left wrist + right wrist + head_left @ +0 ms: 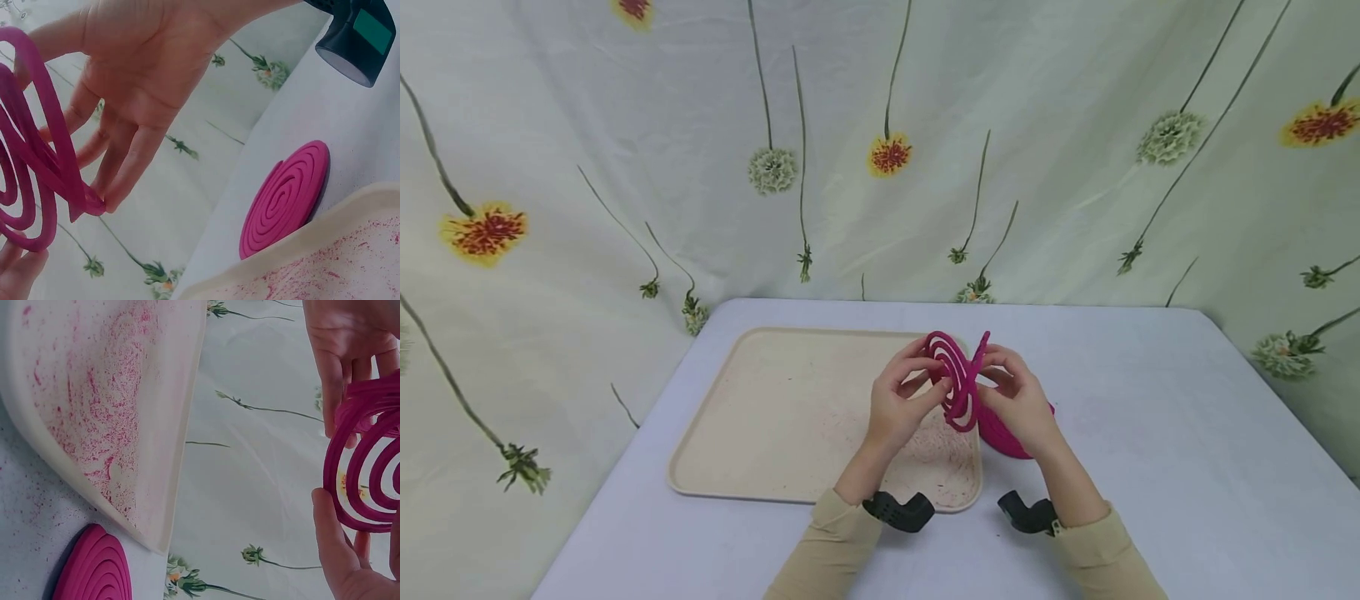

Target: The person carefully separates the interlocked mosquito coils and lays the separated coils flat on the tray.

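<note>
A: Any sign of the pink coil?

B: Held up in the air, over the right-hand end of the cream tray, between left hand and right hand.

A: Gripped by both, then?

B: Yes, by both. Pinched between thumb and fingers on the left, gripped in bent fingers on the right.

A: Wound tight, or loose?

B: Loose, spread into open rings, with a strand crossing the others near the right hand (one piece or two, hard to tell from here).

A: Another one about?

B: Yes, a tight flat spiral on the white bench, just beside the tray's right edge. Partly hidden behind the right hand in the head view.

A: Anything in the tray?

B: Pink specks, scattered thickest toward the right end. Small dark specks on the bench too, close to the rim.

A: And on the arms?

B: Tan sleeves, plus a black camera at each wrist.

A: Behind the bench?

B: Just a pale cloth, hung with soft creases and printed with long-stemmed flowers, some yellow and red, some whitish green.
</note>
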Motion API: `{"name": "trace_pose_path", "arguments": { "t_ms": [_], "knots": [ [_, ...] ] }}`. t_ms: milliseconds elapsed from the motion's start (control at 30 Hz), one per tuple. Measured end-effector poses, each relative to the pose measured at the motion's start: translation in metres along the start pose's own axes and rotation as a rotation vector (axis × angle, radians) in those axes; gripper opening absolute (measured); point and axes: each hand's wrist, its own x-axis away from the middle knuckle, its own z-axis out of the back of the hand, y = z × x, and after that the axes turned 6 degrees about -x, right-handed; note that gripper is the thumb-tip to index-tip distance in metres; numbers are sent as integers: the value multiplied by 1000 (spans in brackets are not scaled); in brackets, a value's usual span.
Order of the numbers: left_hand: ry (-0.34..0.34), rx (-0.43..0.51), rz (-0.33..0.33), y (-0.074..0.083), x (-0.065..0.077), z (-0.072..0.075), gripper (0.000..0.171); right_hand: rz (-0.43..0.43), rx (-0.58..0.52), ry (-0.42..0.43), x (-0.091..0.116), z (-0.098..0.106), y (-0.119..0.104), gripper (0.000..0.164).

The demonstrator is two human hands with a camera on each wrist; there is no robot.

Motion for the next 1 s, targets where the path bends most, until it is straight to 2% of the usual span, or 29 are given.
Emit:
{"name": "trace_pose_path", "arguments": {
  "t_ms": [133, 200, 300, 433, 533, 633, 767, 833, 900, 1000],
  "knots": [
    [68, -13, 5, 16, 0, 0, 21, -37, -2, 54, -1, -2, -1, 29],
    [92, -22, 18, 18, 1, -1, 21, -63, -3, 78, -1, -3, -2, 31],
    [139, -48, 22, 6, 1, -2, 21, -110, 13, 110, -1, -4, -2, 40],
    [230, -104, 22, -12, 0, -2, 22, -164, 32, 123, -2, -3, -3, 64],
    [287, -132, 34, -12, 0, 0, 24, -179, 63, 109, -3, -1, 0, 75],
    [317, -150, 48, -12, 0, 1, 25, -172, 91, 67, -3, 3, 6, 73],
    [292, -121, 124, -13, -2, 3, 33, -156, 90, 8, -3, 9, 10, 64],
    [250, -57, 191, -14, -3, 5, 44, -166, 72, -10, -3, 13, 9, 60],
    [195, 47, 274, -15, -5, 9, 56, -191, 56, -30, -3, 19, 6, 57],
    [95, 177, 374, -16, -8, 18, 62, -235, 43, -60, -3, 27, 2, 53]
  ]
}}
